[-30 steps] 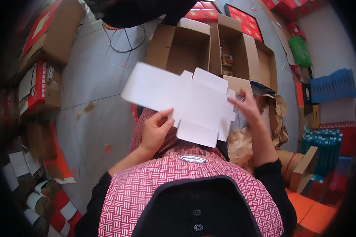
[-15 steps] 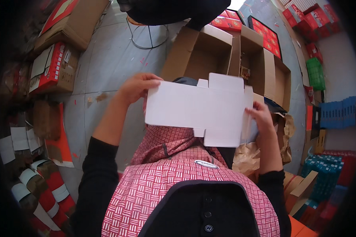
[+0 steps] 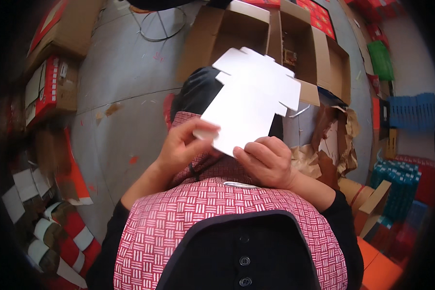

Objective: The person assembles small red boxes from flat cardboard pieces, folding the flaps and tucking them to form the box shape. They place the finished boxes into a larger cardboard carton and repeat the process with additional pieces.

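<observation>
A flat white cardboard box blank (image 3: 253, 94) with small side flaps tilts above my lap, its flapped end pointing away from me. My left hand (image 3: 183, 144) pinches its near left corner between thumb and fingers. At the near right corner my right hand (image 3: 268, 160) grips the edge with the fingers curled. Below it lies my red-and-white patterned apron (image 3: 188, 208). The underside of the blank is hidden.
Open brown cartons (image 3: 241, 36) stand ahead, one with small items inside. Crumpled brown paper (image 3: 307, 162) lies to the right. Red boxes (image 3: 50, 89) and stacked red-and-white pieces (image 3: 63, 237) are at left. A wire-legged stool (image 3: 163, 24) stands farther off.
The white blank has turned from lying sideways to pointing away from me. My right hand has moved from its flapped end to its plain near end, close to my left hand.
</observation>
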The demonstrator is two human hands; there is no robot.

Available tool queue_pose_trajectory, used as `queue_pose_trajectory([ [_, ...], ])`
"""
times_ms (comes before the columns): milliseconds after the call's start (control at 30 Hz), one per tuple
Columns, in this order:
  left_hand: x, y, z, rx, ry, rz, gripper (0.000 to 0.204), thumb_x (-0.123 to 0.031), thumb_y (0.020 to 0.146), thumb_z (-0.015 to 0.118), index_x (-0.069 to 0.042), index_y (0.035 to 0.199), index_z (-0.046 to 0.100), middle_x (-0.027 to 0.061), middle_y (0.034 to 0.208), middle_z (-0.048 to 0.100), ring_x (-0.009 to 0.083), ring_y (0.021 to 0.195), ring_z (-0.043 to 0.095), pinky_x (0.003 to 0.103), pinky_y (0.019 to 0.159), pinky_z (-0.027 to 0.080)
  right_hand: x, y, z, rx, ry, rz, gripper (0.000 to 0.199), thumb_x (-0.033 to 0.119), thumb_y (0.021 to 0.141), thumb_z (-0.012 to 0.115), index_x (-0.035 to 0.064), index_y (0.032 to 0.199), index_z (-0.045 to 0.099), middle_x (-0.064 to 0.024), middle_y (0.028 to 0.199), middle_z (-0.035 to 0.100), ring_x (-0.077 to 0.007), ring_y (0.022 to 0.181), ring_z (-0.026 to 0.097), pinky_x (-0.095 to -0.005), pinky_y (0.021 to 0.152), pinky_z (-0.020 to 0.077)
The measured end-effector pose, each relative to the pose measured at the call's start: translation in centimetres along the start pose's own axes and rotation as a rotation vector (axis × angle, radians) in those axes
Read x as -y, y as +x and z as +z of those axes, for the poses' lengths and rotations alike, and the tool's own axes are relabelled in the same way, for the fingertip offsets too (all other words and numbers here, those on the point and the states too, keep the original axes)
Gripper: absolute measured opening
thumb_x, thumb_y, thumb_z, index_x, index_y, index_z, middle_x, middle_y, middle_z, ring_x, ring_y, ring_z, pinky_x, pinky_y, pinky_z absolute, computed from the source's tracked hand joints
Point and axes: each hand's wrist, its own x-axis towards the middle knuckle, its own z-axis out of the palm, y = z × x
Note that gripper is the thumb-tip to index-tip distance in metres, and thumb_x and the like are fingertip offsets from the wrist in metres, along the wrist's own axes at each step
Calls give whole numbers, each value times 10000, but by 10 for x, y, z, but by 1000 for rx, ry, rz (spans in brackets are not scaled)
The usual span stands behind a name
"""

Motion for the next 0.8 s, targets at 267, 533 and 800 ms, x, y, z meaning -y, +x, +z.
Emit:
queue_pose_trajectory([
  [267, 33, -8, 32, 78, 220, 147, 226, -38, 764, 735, 5, 977, 673, 105, 930, 685, 156, 858, 654, 239, 748, 523, 22, -55, -19, -165, 153, 702, 285, 87, 686, 774, 73, 963, 704, -29, 757, 516, -136, 626, 491, -241, 569, 400],
  [533, 54, -9, 48, -27, 162, 56, 157, -36, 785, 720, -3, 935, 690, 93, 863, 684, 117, 786, 643, 204, 681, 508, 29, -86, 11, -401, 1054, 1210, 212, 19, 798, 700, 8, 1008, 672, -27, 810, 630, -76, 730, 596, -188, 633, 472],
  [800, 53, -6, 50, -116, 125, 29, 56, -44, 828, 682, 6, 846, 666, 68, 811, 667, 104, 761, 632, 203, 688, 506, 13, -91, 19, -337, 765, 934, 178, 6, 777, 718, -23, 939, 649, -49, 840, 656, -104, 755, 622, -198, 702, 496],
])
